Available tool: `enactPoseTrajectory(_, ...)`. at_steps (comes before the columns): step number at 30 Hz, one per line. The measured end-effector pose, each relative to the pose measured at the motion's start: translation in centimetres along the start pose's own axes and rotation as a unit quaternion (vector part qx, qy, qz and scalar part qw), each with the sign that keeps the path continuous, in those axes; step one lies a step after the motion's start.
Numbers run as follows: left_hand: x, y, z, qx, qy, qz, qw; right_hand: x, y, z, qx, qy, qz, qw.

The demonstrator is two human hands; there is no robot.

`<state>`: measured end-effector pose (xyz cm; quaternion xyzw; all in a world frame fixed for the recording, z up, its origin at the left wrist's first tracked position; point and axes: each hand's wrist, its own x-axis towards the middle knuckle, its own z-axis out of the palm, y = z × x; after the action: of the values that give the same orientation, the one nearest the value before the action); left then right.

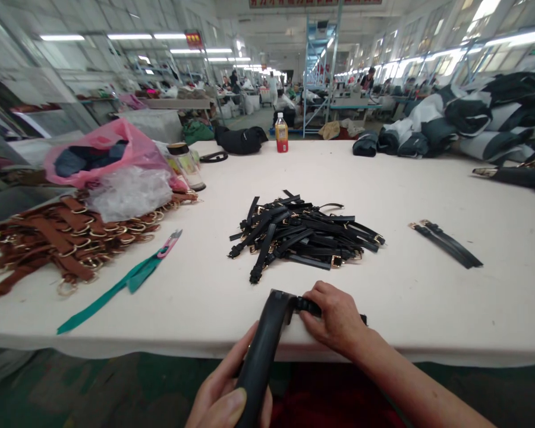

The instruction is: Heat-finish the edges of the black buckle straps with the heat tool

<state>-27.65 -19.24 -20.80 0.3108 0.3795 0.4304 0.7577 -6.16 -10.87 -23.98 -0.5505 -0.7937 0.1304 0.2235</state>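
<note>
A wide, smooth black strap (259, 351) rises from the lower edge of the view and bends over at its top. My left hand (225, 392) is wrapped round its lower part, thumb on the near face. Just right of the bend, my right hand (336, 315) pinches a narrow black buckle strap (306, 305) against the table's front part. One end of this narrow strap meets the wide strap's bent end; whether they are joined I cannot tell. Its other end pokes out beyond my right palm. Past my hands lies a heap of black buckle straps (303, 232) with gold buckles.
Two narrow black straps (448, 242) lie on the right of the white table (428, 178). On the left are thread snips (170, 244) with a teal ribbon (116, 297), brown straps (56, 235) with rings and a pink bag (138, 148). A bottle (282, 134) stands at the back.
</note>
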Motion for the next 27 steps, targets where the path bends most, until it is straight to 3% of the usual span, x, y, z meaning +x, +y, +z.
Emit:
enactPoseTrajectory(6,0.58,0.21,-0.23,-0.015,-0.04,0.009,0.999,0.44,0.38,0.22,0.01,0.016,-0.005,1.0)
enactPoseTrajectory(17,0.61,0.64,-0.13,0.009,-0.039,-0.023,0.999,0.45,0.02,0.18,-0.036,0.018,-0.002,0.999)
enactPoseTrajectory(23,0.83,0.46,-0.2,0.001,-0.06,-0.019,0.998,0.36,0.2,0.2,0.019,-0.009,0.021,1.0)
enactPoseTrajectory(27,0.52,0.63,0.09,-0.01,-0.055,-0.02,0.998,0.72,0.52,-0.41,0.048,-0.039,-0.001,0.998)
